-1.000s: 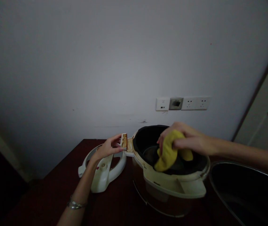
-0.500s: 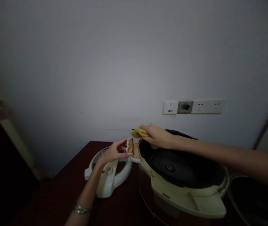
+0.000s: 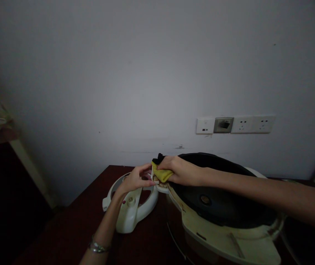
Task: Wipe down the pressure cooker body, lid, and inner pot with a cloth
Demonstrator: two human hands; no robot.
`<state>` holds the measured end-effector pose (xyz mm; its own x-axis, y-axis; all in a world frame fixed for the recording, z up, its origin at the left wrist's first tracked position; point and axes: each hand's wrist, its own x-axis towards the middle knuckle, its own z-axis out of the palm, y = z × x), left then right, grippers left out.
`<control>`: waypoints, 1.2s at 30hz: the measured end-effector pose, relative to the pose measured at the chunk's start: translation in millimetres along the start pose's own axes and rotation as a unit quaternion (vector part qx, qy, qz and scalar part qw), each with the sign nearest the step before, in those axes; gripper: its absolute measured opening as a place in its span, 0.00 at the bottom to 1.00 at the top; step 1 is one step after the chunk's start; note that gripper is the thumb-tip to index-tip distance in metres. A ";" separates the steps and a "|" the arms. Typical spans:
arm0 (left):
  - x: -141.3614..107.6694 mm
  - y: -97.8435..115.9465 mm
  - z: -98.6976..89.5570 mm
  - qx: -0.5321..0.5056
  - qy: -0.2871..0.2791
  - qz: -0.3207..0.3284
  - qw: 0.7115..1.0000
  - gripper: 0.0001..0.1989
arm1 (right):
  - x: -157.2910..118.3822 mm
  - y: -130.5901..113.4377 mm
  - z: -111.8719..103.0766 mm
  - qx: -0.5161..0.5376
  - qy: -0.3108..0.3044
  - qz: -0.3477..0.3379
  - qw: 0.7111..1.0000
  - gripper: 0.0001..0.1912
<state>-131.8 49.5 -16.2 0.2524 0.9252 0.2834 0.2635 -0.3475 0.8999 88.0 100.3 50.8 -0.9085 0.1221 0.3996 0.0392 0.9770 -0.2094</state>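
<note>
My left hand pinches the edge of a small white hinge-like flap at the left rim of an electric cooker. A yellow cloth with a black part is bunched in my right hand. The cloth presses against the inner side of the flap and covers most of it. The cooker stands open, with a dark interior and a stained cream rim. On its left lies a white ring-shaped lid frame, partly behind my left hand.
A dark red tabletop carries these things and meets the grey wall behind. Wall sockets sit above the cooker. At the right, a dark round vessel is partly hidden by my right forearm.
My right hand has lowered the yellow cloth onto the flap, covering its brown-stained inner side. My left hand keeps its pinch. The view has shifted slightly.
</note>
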 end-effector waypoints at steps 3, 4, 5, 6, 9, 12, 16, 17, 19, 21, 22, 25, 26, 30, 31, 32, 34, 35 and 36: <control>1.6 -2.0 1.1 0.003 0.003 0.008 1.000 0.40 | -4.9 -7.6 -2.5 0.021 -0.005 -0.009 1.000 0.09; 2.1 -2.3 1.6 0.003 0.006 0.010 1.000 0.40 | -6.5 -10.5 -4.0 0.030 -0.007 -0.008 0.999 0.07; 2.4 -2.3 2.2 0.003 0.010 0.010 1.000 0.41 | -7.7 -13.0 -6.1 0.045 -0.012 -0.002 0.999 0.07; 2.5 -2.2 2.9 0.005 0.014 0.007 1.000 0.41 | -8.3 -14.7 -9.1 0.065 -0.020 0.011 0.998 0.06; 1.7 -0.9 4.4 0.003 0.019 -0.006 1.000 0.41 | -5.3 -12.2 -22.1 0.128 -0.021 0.083 0.988 0.06; 0.8 0.2 5.0 -0.010 0.015 -0.006 1.000 0.42 | 2.0 0.3 -34.9 0.095 0.082 0.159 0.979 0.06; 1.0 -1.1 4.3 -0.021 0.002 -0.001 1.000 0.41 | 6.2 11.6 -32.1 -0.029 0.130 0.111 0.985 0.08; 1.2 -1.6 3.8 -0.022 -0.003 0.005 1.000 0.40 | 5.6 11.3 -27.1 -0.054 0.098 0.078 0.991 0.11; 1.4 -1.9 2.5 -0.013 -0.009 0.019 1.000 0.37 | 3.4 7.8 -14.6 -0.094 0.028 0.018 0.995 0.15; 1.3 -0.7 1.4 0.007 -0.012 0.026 1.000 0.34 | 1.3 2.1 -3.2 -0.108 -0.008 -0.007 0.994 0.16; 1.2 0.3 1.1 0.017 -0.011 0.027 0.999 0.33 | 0.5 -1.0 0.8 -0.107 -0.011 -0.005 0.994 0.15; 1.0 3.0 1.4 0.028 -0.004 0.021 0.999 0.33 | -2.0 -10.3 5.1 -0.084 -0.007 0.033 0.996 0.12; 0.9 3.3 1.8 0.025 -0.001 0.015 1.000 0.34 | -3.3 -13.4 4.5 -0.072 -0.004 0.042 0.997 0.11; 1.0 1.7 3.6 0.006 0.005 -0.005 1.000 0.41 | -11.2 -24.9 -2.8 0.019 0.009 0.055 0.998 0.07; 1.1 1.4 4.0 0.006 0.006 -0.005 1.000 0.41 | -13.1 -26.5 -5.6 0.056 0.005 0.061 0.997 0.06; 1.0 1.5 4.5 0.007 0.006 -0.004 1.000 0.41 | -14.6 -26.9 -8.7 0.096 -0.001 0.069 0.993 0.06; 0.6 3.7 5.7 0.018 0.007 -0.003 1.000 0.41 | -15.3 -23.8 -15.9 0.167 0.002 0.087 0.982 0.05; 0.3 5.8 6.5 0.032 0.009 -0.004 0.999 0.40 | -14.5 -20.1 -19.9 0.189 0.022 0.097 0.977 0.06; -0.2 8.4 7.6 0.051 0.011 -0.004 0.999 0.39 | -12.8 -15.3 -24.0 0.200 0.053 0.112 0.972 0.06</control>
<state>-122.5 45.2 -11.2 0.2294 0.9306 0.2851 0.3590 -0.3532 0.8639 109.0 88.0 70.3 -0.8469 0.3615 0.3900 0.0464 0.7808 -0.6231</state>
